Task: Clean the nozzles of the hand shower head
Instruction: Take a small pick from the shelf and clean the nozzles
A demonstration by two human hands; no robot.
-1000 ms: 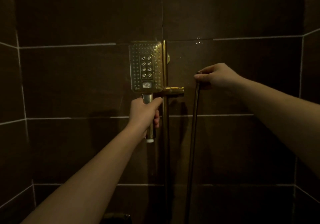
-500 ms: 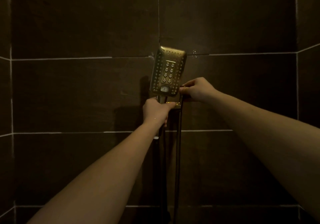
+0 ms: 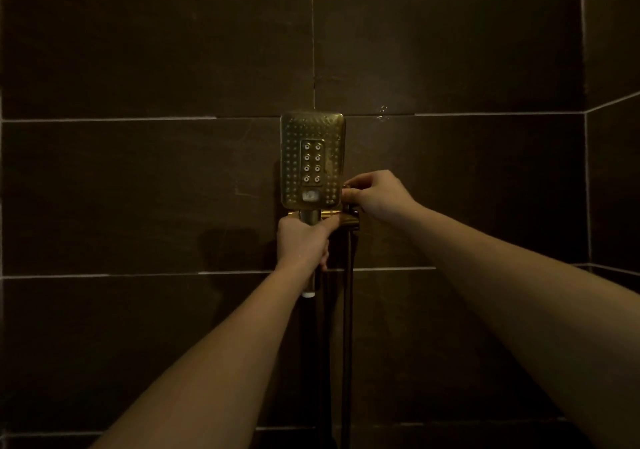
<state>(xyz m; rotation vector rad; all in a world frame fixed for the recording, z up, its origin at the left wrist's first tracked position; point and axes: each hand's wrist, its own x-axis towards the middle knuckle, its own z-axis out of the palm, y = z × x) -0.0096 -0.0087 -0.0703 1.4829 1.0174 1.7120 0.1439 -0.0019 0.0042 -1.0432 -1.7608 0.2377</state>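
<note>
Dark brown tiled wall (image 3: 138,188) with pale grout lines fills the view, dimly lit. Take the gold shower head (image 3: 312,159) as your landmark: it stands upright against the wall at the centre, nozzle face toward you, with a small block of larger nozzles in its middle.

Directly below it, your left hand (image 3: 304,242) is clenched round the handle (image 3: 309,218), whose pale end shows under your wrist. Just beside the head's lower right corner, your right hand (image 3: 375,197) has its fingers curled at the gold bracket (image 3: 349,221); they seem to pinch a fitting there, though the dim light leaves me unsure exactly what. The dark hose (image 3: 347,327) hangs straight down below the bracket.

I judge you are at the bracket stage: either seating the head or lifting it out. No cloth or brush is in view, so whether the nozzles have been cleaned cannot be read from here.

Your next move calls for a steady left grip on the handle while the right hand holds the bracket firm, keeping the hose from snagging.
</note>
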